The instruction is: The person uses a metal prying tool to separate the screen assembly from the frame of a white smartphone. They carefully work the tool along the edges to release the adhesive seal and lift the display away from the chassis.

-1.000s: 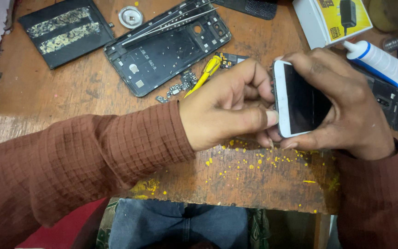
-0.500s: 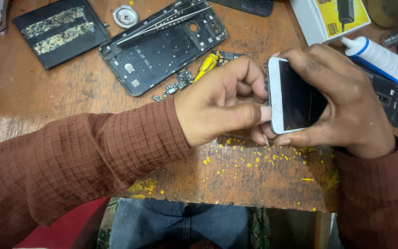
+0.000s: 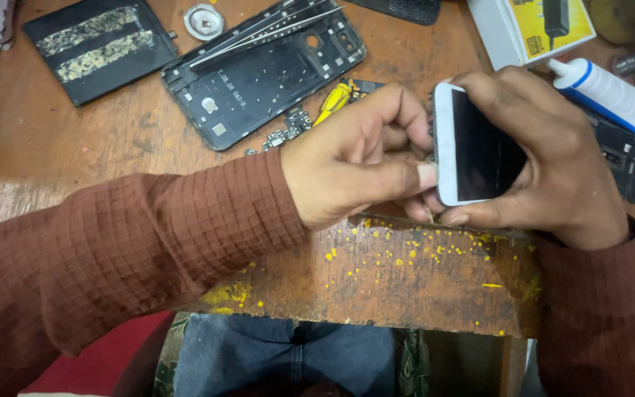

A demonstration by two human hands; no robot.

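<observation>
A white-framed phone [image 3: 472, 147] with a dark screen is held upright over the near edge of a wooden table [image 3: 420, 272]. My right hand [image 3: 560, 162] wraps around its right side and back. My left hand [image 3: 361, 158] presses thumb and fingers against the phone's left edge. Whether the left fingers pinch a small tool is hidden. Both sleeves are dark red.
A black phone chassis [image 3: 266, 70] with tweezers [image 3: 273, 29] across it lies at the back. A black panel [image 3: 97, 45] lies back left, a yellow-handled tool [image 3: 332, 103] and small parts behind my left hand. A white glue tube [image 3: 604, 92] and yellow box [image 3: 534, 26] sit back right.
Both hands and the phone have stayed together in much the same grip; the view has shifted slightly and the phone sits a little further left.
</observation>
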